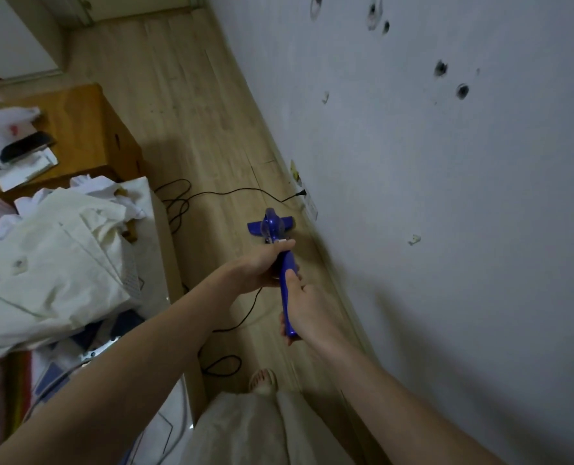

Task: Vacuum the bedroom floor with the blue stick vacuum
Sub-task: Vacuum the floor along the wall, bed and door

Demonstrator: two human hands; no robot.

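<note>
Both hands (262,266) (304,305) curled, arms outstretched

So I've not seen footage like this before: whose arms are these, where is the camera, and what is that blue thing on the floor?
There is one picture, from a wide-angle camera worn on the person's head, looking down, so the arms are the wearer's own. Both hands grip the blue stick vacuum: the left hand further down the handle, the right hand nearer its top end. Its head sits on the wooden floor beside the wall. A black cord runs across the floor to a wall socket. At left are a wooden nightstand and pale piled cloth.
</note>
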